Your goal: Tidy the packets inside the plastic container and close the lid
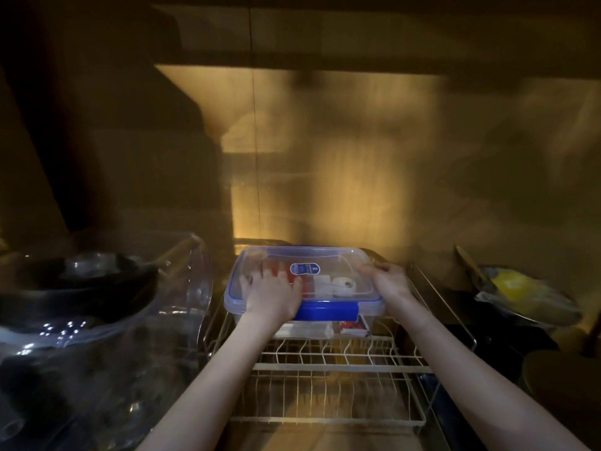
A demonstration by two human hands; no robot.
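Both bare forearms reach forward, side by side. The left hand (271, 292) lies flat, palm down, fingers spread and straight — the right hand (387, 277) sits apart, fingers curled over an edge.

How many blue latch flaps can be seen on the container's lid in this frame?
1. A blue latch flap sits on the near side of the lid, folded down, beside the left hand. Others may be hidden under the right hand or on the far side.
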